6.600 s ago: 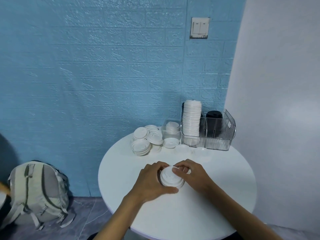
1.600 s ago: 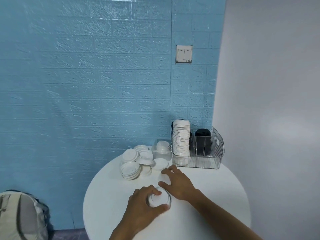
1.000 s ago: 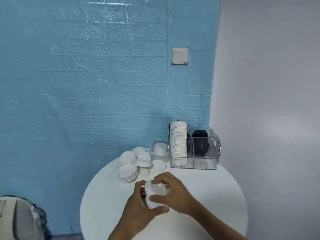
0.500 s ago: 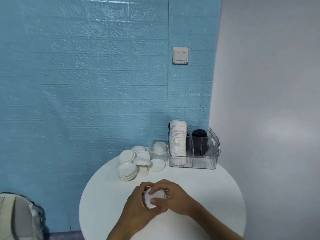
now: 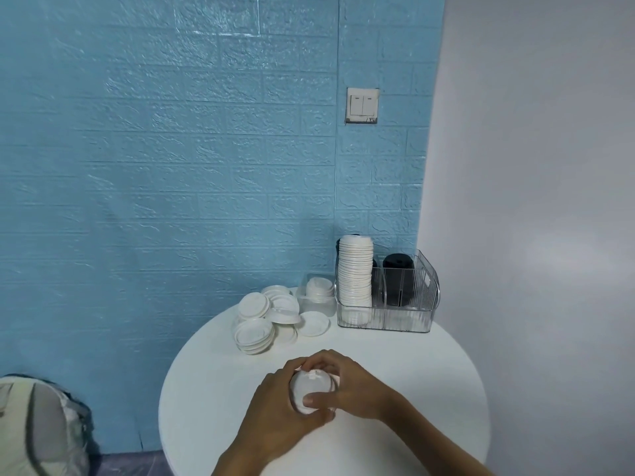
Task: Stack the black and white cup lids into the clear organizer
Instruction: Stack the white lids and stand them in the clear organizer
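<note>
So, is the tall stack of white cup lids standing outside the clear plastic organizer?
No, the tall stack of white cup lids stands inside the clear plastic organizer, in its left compartment.

White lids [image 5: 255, 333], black lids [image 5: 398, 280], blue brick-pattern wall [image 5: 171, 166].

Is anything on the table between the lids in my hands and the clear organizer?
Nothing visible: bare table lies between the held white lids and the clear organizer. The loose lids sit off to the left of that path.
</note>
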Demonstrator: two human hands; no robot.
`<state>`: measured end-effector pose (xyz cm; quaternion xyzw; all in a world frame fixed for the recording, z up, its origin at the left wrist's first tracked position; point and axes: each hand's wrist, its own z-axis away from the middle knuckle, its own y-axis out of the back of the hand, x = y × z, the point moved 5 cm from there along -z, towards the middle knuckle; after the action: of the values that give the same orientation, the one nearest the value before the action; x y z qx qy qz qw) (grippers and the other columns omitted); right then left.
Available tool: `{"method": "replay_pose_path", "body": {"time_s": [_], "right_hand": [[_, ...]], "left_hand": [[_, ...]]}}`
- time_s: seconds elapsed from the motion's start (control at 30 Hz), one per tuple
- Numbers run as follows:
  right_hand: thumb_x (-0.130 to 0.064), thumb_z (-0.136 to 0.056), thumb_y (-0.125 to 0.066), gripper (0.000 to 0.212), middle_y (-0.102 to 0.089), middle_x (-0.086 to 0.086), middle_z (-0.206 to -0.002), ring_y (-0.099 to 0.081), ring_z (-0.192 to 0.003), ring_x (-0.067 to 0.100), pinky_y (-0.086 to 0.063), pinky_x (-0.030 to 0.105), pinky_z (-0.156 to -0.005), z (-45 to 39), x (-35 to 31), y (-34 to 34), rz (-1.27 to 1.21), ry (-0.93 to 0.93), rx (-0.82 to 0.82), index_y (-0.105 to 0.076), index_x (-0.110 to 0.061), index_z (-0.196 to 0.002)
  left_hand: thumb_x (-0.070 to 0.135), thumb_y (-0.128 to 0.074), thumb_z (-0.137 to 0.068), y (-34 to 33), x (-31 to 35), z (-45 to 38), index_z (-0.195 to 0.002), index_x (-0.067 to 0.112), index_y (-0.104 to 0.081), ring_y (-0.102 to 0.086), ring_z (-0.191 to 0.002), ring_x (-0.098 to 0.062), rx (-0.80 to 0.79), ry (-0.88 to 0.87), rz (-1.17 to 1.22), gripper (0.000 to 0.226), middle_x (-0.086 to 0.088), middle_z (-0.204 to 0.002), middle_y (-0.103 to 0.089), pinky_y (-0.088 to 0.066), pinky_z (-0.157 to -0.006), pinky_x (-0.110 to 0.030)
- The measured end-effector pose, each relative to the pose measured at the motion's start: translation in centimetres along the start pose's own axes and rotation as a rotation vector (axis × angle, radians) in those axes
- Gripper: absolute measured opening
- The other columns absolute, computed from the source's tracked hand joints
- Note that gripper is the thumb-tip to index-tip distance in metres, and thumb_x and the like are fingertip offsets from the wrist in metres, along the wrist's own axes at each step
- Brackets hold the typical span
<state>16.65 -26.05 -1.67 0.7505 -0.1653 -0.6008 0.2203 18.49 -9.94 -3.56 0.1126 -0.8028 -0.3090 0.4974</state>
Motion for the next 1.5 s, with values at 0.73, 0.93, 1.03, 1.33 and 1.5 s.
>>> {"method": "replay_pose_path", "body": {"time_s": [0.73,0.93,1.03,1.33,1.5], "right_hand": [[-0.05,-0.079,-0.079,0.035,-0.06,-0.016,-0.124,-0.054,-0.121,-0.003,-0.038,0.018,-0.106,1.1,0.6,-0.9,0.088,0.105,0.061,-0.059,-0.049,-0.107],[-0.054,-0.088,-0.068,0.024,-0.058,-0.012,-0.127,-0.058,-0.118,0.002,-0.039,0.011,-0.098,0.2,0.5,0.7,0.055,0.177,0.234,-0.067,-0.048,-0.111],[-0.065,-0.088,-0.062,0.041,-0.06,-0.013,-0.122,-0.058,-0.115,0.0,-0.04,0.01,-0.096,-0.8,0.0,2.7,0.099,0.233,0.406,-0.07,-0.032,-0.112],[-0.042,-0.1,-0.061,0.044,-0.046,-0.004,-0.152,-0.044,-0.139,0.015,-0.028,0.022,-0.114,-5.0,3.1,3.6,0.466,0.051,0.302,-0.058,-0.027,-0.141],[-0.041,-0.103,-0.054,0.048,-0.038,-0.003,-0.161,-0.035,-0.148,0.019,-0.024,0.031,-0.122,-6.7,4.1,2.6,0.547,0.002,0.2,-0.05,-0.026,-0.149]], "left_hand": [[0.064,-0.076,-0.056,-0.1,-0.2,-0.1,-0.129,0.059,-0.043,-0.046,-0.125,0.0,-0.097,-0.008,0.013,0.081,0.034,-0.131,-0.05,-0.038,-0.104,-0.024],[0.064,-0.064,-0.05,2.4,-0.6,-0.6,-0.107,0.062,-0.064,-0.049,-0.125,-0.011,0.137,0.059,0.278,0.057,0.027,-0.124,-0.058,-0.032,-0.115,-0.043],[0.069,-0.058,-0.056,4.6,-1.2,-1.1,-0.104,0.057,-0.064,-0.05,-0.119,-0.012,0.299,0.051,0.209,0.05,0.024,-0.119,-0.061,-0.031,-0.106,-0.039],[0.056,-0.071,-0.087,6.5,-5.5,-3.8,-0.136,0.044,-0.055,-0.036,-0.139,-0.026,0.307,0.197,-0.234,0.053,0.004,-0.148,-0.045,-0.029,-0.107,-0.045],[0.069,-0.061,-0.089,5.7,-5.6,-4.8,-0.15,0.054,-0.036,-0.015,-0.153,-0.021,0.176,0.168,-0.311,0.068,0.007,-0.168,-0.018,-0.02,-0.119,-0.042]]}}
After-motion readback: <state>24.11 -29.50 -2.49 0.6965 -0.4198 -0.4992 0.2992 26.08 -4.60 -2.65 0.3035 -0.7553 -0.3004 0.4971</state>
